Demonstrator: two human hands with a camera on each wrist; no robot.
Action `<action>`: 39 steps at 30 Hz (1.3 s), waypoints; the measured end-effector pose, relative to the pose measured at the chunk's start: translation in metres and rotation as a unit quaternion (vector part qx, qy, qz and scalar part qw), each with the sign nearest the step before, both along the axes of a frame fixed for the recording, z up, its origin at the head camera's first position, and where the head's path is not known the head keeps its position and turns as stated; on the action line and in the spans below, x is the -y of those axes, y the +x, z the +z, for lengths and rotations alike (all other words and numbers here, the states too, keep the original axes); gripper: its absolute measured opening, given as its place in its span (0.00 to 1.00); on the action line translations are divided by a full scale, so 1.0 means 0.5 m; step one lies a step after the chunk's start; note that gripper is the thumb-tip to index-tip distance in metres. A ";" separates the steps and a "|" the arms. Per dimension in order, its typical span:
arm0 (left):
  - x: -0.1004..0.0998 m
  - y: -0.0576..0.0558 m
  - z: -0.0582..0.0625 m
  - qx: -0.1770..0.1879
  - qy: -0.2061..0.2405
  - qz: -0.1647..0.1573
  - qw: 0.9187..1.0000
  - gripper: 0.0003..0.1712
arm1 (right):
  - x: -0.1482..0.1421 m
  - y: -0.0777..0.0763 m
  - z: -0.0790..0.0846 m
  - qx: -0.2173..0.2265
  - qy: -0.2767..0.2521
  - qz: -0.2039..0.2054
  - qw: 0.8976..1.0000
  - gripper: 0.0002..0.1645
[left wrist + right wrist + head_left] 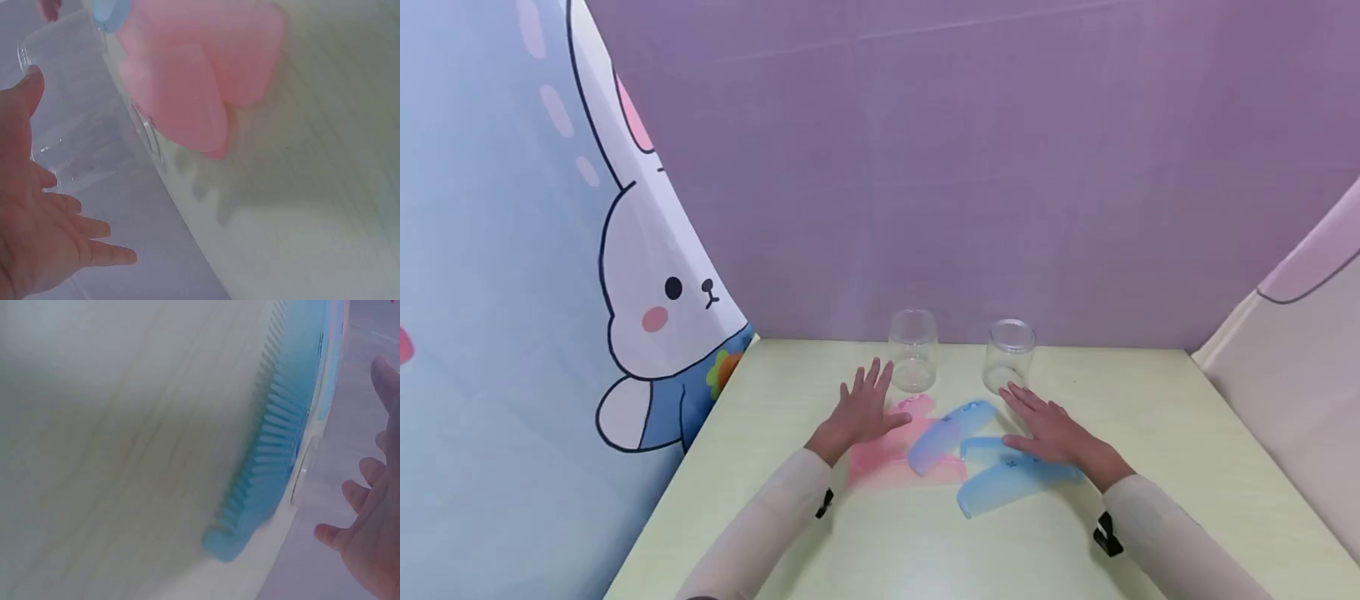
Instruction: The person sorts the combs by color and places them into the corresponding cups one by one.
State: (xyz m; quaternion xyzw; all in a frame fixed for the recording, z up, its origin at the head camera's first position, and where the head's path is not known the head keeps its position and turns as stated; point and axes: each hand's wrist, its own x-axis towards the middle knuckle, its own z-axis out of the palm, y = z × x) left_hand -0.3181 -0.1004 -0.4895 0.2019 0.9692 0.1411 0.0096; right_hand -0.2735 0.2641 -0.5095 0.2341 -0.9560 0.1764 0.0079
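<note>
My left hand is held with fingers spread over the left end of some overlapping pink combs. The right hand, its fingers straight and thumb apart, hovers over the right part of a blue comb. Another blue comb lies partly beneath that one. Between the hands, a comb shading from blue to pink lies slantwise across the pink ones. In the right wrist view the blue comb's teeth show below the palm. Neither hand holds anything.
Two clear glasses stand behind the combs, the left glass past the left fingertips, the right glass just beyond the right fingertips. A pale wooden table bears everything. Purple cloth hangs at its back, and rabbit-print cloth at the left.
</note>
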 end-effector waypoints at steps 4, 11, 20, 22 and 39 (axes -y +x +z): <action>0.001 -0.016 -0.002 0.000 0.072 0.025 0.997 0.61 | 0.005 -0.007 -0.009 0.009 -0.013 0.008 1.000 0.48; -0.004 -0.052 0.012 -0.003 0.204 0.071 0.976 0.60 | 0.028 -0.034 -0.011 0.028 -0.031 0.009 0.999 0.42; -0.040 -0.098 0.021 0.020 0.286 0.106 0.952 0.63 | 0.064 -0.063 -0.011 0.061 -0.017 0.009 0.998 0.39; -0.048 -0.110 0.021 0.020 0.296 0.112 0.948 0.64 | 0.073 -0.069 -0.013 0.063 -0.012 0.007 0.998 0.39; -0.073 -0.133 0.018 0.010 0.369 0.115 0.922 0.58 | 0.132 -0.067 -0.013 0.074 0.051 0.032 0.995 0.37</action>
